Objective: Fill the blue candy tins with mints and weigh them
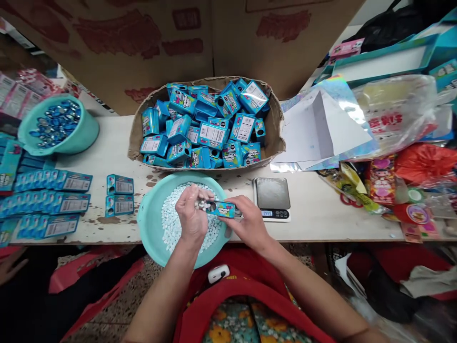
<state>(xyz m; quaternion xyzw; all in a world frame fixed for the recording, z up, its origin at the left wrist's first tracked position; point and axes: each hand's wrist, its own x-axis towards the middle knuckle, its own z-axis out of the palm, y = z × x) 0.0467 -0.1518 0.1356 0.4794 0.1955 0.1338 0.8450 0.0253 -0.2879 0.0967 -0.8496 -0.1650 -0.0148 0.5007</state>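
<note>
My right hand (248,220) grips a small blue candy box (222,209), tilted on its side with its open end facing left. Against that end, my left hand (193,209) is closed round several small white candies (200,204). Both hands are above a turquoise bowl (148,238), in which a heap of white candies (171,224) lies. To the right of the bowl stands a digital scale (273,193) with a lit display and nothing on its plate.
Behind the bowl, a cut cardboard box (135,138) holds many blue candy boxes. Left are two upright boxes (120,206), rows of boxes (73,202) and a turquoise bucket (85,128) of blue wrapped pieces. Papers (303,126) and wrappers (382,181) lie right. Someone's hand (12,267) shows lower left.
</note>
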